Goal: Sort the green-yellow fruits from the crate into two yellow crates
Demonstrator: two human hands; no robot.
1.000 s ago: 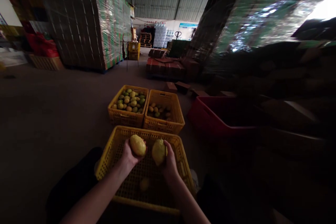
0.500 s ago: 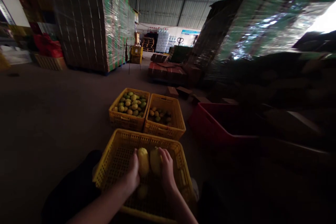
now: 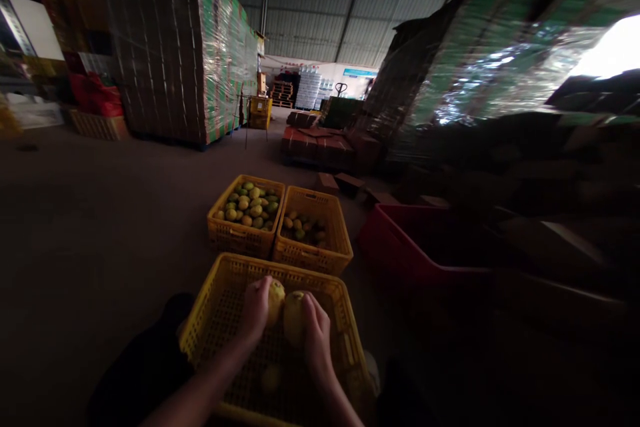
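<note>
Over the near yellow plastic crate [image 3: 205, 303], each of my hands grips one yellowish fruit that looks like a mango. My left hand [image 3: 256, 310] is closed around the left mango [image 3: 275, 303], its thumb near the fruit's top end. Fingers of my right hand [image 3: 316, 330] wrap the outer side of the right mango [image 3: 294, 320]. The two fruits are held upright side by side, a narrow gap between them. Another pale yellow fruit [image 3: 271, 379] lies on the crate floor below, between my forearms.
Just beyond stand a yellow crate [image 3: 240, 235] full of green and yellow fruit and a second crate [image 3: 313, 259] holding fewer. A red bin [image 3: 395, 240] is at the right. Tall wrapped pallet stacks [image 3: 155, 47] rise behind, with flattened cardboard [image 3: 350, 181] on the floor.
My left hand has turned, its thumb now over the top of its mango, which tilts slightly. The right mango sits a little lower. The whole view has shifted slightly downward in the picture.
</note>
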